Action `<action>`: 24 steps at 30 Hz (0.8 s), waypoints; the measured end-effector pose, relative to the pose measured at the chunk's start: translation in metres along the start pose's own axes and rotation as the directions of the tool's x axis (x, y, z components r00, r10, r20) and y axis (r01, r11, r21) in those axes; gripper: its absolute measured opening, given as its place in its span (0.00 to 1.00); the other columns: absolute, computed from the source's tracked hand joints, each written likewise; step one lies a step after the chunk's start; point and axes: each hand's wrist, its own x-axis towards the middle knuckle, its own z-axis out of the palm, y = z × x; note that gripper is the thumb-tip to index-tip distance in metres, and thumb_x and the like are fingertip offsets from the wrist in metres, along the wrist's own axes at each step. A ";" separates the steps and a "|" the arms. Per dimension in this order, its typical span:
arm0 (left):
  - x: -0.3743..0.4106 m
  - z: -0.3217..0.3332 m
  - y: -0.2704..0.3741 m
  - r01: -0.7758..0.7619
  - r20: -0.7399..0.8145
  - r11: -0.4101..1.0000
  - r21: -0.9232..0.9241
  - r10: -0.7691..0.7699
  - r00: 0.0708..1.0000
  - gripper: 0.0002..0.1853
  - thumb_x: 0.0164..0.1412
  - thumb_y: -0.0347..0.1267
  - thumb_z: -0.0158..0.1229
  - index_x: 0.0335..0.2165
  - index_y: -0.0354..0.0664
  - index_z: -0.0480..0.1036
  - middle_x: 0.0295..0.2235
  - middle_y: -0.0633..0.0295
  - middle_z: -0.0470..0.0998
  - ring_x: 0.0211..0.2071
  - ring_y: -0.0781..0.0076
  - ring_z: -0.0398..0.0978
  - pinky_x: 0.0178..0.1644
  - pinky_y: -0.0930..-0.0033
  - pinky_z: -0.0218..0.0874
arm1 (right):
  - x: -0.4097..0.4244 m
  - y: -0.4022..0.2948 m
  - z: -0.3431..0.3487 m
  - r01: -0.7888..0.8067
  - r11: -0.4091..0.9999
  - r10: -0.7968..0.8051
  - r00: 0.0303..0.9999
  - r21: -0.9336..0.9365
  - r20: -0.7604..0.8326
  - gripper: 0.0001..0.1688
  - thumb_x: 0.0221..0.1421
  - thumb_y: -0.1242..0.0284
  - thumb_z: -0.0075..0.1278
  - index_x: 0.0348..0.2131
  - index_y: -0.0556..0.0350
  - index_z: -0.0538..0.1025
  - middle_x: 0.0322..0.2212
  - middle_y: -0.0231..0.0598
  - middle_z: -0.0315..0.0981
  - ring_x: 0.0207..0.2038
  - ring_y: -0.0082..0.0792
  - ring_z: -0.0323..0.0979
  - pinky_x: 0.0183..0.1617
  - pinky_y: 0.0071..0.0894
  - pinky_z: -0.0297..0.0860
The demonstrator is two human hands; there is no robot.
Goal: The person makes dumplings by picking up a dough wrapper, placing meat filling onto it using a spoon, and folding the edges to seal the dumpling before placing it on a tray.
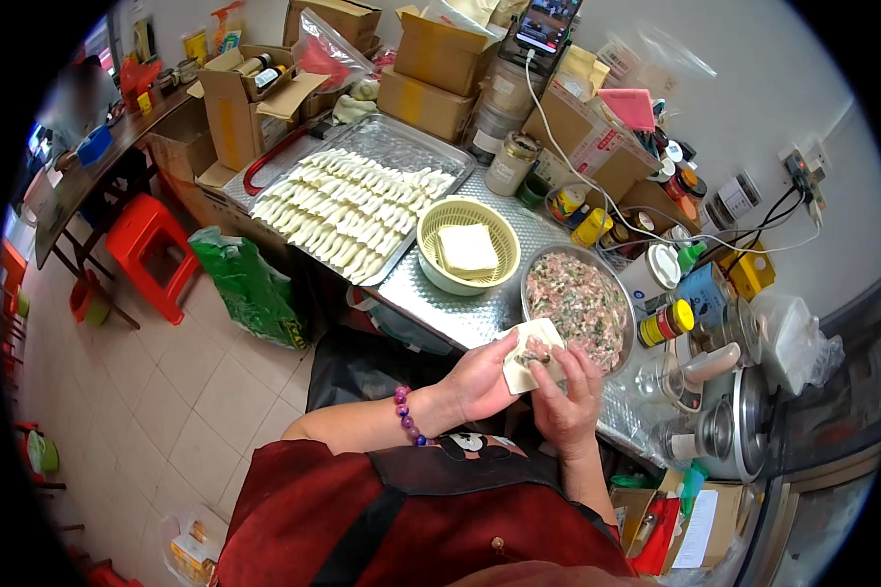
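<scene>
A square dough wrapper (517,376) lies across the fingers of my left hand (477,385), which wears a purple bead bracelet. Some raw meat filling (536,351) sits on the wrapper. The fingers of my right hand (571,400) are at the wrapper's right edge, touching it by the filling; their exact grip is partly hidden. Just beyond both hands stands a metal bowl (633,323) of minced meat mixed with chopped greens (576,304). Left of it, a yellow-green basket (510,246) holds a stack of wrappers (466,249). Rows of folded dumplings (345,213) cover much of a metal tray (396,136).
Seasoning jars, including a yellow-capped one (666,323), crowd the right side. A white cable (554,143) hangs from a phone (547,26) over the jars. Cardboard boxes (429,103) line the back. A red stool (150,253) and green bag (246,286) stand on the floor; a person (81,103) sits far left.
</scene>
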 end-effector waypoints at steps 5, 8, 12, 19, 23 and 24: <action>-0.002 -0.006 -0.001 0.012 0.006 1.000 0.021 -0.012 1.000 0.20 0.65 0.36 0.32 0.52 0.36 0.56 0.47 0.57 0.65 0.48 0.67 0.64 0.54 0.63 0.55 | 0.006 -0.008 0.005 0.017 0.993 -0.016 1.000 0.115 -0.007 0.16 0.34 0.79 0.56 0.30 0.50 0.73 0.40 0.38 0.68 0.47 0.48 0.63 0.49 0.43 0.61; -0.004 -0.004 0.000 0.006 0.067 1.000 0.025 -0.007 0.998 0.19 0.64 0.35 0.37 0.51 0.36 0.58 0.46 0.59 0.67 0.47 0.69 0.65 0.54 0.64 0.55 | 0.009 -0.007 0.005 -0.032 0.980 0.039 0.999 0.195 -0.031 0.14 0.34 0.80 0.57 0.25 0.52 0.70 0.39 0.40 0.68 0.46 0.50 0.64 0.48 0.45 0.61; -0.006 -0.003 -0.002 0.029 0.198 0.999 -0.029 -0.023 0.980 0.20 0.61 0.35 0.45 0.50 0.37 0.59 0.45 0.60 0.67 0.47 0.71 0.65 0.53 0.65 0.55 | 0.011 -0.003 0.005 -0.092 0.968 0.131 0.979 0.234 -0.159 0.15 0.34 0.79 0.58 0.24 0.53 0.67 0.37 0.43 0.67 0.44 0.52 0.65 0.47 0.46 0.61; -0.005 -0.002 -0.012 -0.079 0.154 0.987 0.139 0.058 0.986 0.18 0.60 0.32 0.48 0.48 0.36 0.62 0.44 0.61 0.68 0.46 0.72 0.65 0.53 0.67 0.55 | 0.012 0.003 0.009 -0.158 0.967 0.198 0.960 0.200 -0.199 0.15 0.34 0.80 0.59 0.23 0.54 0.66 0.36 0.44 0.67 0.43 0.52 0.65 0.45 0.45 0.62; -0.002 -0.009 -0.014 -0.098 0.121 0.983 0.156 0.080 0.989 0.16 0.62 0.32 0.43 0.47 0.35 0.62 0.44 0.60 0.68 0.45 0.73 0.65 0.53 0.68 0.56 | 0.012 0.002 0.013 -0.175 0.963 0.216 0.956 0.204 -0.200 0.15 0.34 0.81 0.59 0.22 0.54 0.66 0.35 0.43 0.67 0.42 0.51 0.66 0.45 0.44 0.63; -0.003 -0.009 -0.014 -0.092 0.115 0.983 0.162 0.073 0.991 0.16 0.63 0.32 0.43 0.46 0.35 0.62 0.44 0.59 0.68 0.45 0.72 0.65 0.53 0.67 0.56 | 0.012 0.002 0.014 -0.175 0.964 0.216 0.954 0.200 -0.207 0.15 0.34 0.81 0.59 0.22 0.54 0.66 0.35 0.43 0.67 0.42 0.50 0.67 0.45 0.44 0.63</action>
